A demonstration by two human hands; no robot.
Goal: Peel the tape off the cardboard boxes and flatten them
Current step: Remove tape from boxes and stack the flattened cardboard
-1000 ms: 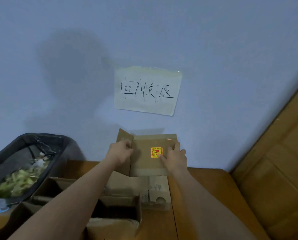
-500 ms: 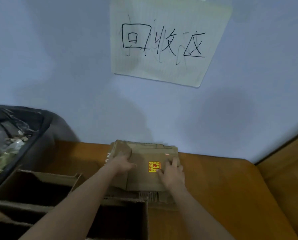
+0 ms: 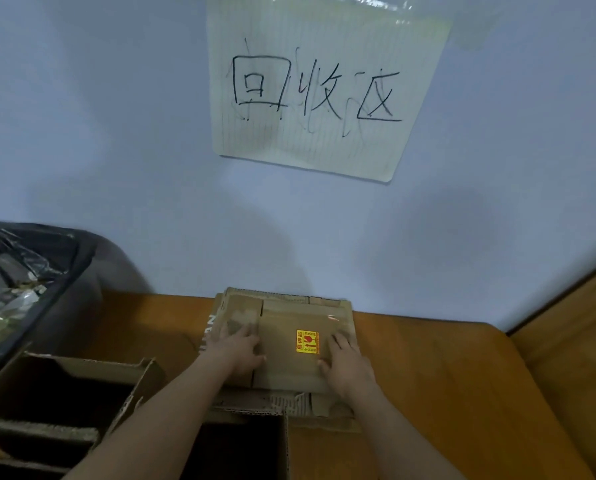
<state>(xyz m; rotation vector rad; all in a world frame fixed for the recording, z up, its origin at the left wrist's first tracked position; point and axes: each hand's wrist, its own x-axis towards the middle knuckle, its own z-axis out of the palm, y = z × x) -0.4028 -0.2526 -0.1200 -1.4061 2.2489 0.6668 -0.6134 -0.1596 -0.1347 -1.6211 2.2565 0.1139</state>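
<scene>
- Step in hand: flattening. Flattened box (image 3: 291,344) lying on stack of flat cardboard (image 3: 282,408) against wall (image 3: 116,150).
- Left hand (image 3: 239,351) and right hand (image 3: 347,363): fingers straight, pressing flat on top, grasping nothing.
- Next, likely: release; take open box (image 3: 64,396) at near left; check for tape.

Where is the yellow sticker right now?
Head view, low centre: the yellow sticker sits on the flattened cardboard, between the left hand and right hand.

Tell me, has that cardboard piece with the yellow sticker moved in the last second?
Yes. The flattened cardboard stood upright against the wall before; now it lies flat on the pile, pressed down by the left hand and right hand.
</scene>
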